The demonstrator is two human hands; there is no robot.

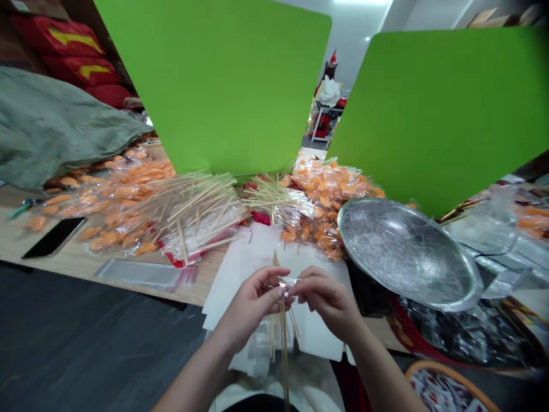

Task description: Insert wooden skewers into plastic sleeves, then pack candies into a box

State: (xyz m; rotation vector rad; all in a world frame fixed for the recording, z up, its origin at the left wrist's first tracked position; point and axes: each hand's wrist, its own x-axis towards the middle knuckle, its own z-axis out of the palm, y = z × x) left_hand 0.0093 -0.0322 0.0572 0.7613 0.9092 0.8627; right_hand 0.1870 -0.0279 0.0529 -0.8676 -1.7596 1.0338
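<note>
My left hand (256,297) is closed near the middle of the view, with thin bamboo sticks (283,349) passing upright at its fingertips. Beside it, my right hand (330,300) pinches a small shiny clear piece of plastic (290,281) that reaches across to the left fingers. Exactly how the plastic meets the sticks is hidden by the fingers. Beneath both hands lie white paper sheets (223,286). More loose sticks rest below, over the lap.
Bamboo sticks on plastic bags (201,206) and wrapped orange pieces (128,194) cover the back of the table. A phone (54,237) lies left. A metal bowl (407,252) stands right, above a red tray (412,329). Green panels (223,86) rise behind.
</note>
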